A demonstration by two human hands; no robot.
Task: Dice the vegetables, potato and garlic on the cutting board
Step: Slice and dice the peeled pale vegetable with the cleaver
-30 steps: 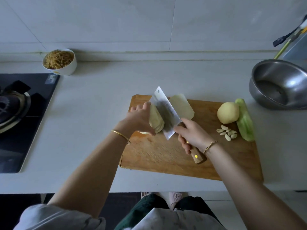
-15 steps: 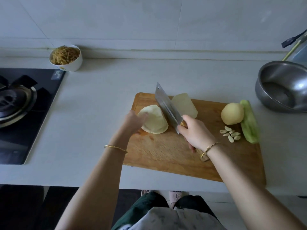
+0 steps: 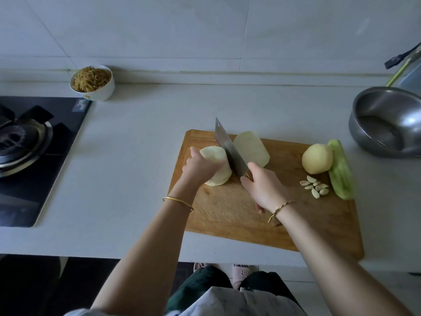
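On the wooden cutting board point(image 3: 227, 215) lies a pale, peeled vegetable piece point(image 3: 219, 176), and my left hand point(image 3: 200, 166) holds it down from the left. My right hand point(image 3: 264, 188) grips the handle of a cleaver point(image 3: 230, 149), whose blade stands edge-down against the right side of that piece. A second pale slab point(image 3: 251, 147) lies just behind the blade. At the board's right end sit a peeled potato point(image 3: 317, 158), several garlic cloves point(image 3: 315, 187) and a long peeled green vegetable point(image 3: 340, 169).
A steel bowl point(image 3: 387, 120) stands on the counter to the right of the board. A white bowl of shredded food point(image 3: 92, 83) sits by the back wall. The gas hob point(image 3: 34, 151) fills the left side. The counter's front edge runs just under the board.
My left hand laid the pale piece flat on the board and now holds it down. The cleaver swung from a tilted pose to upright beside it.
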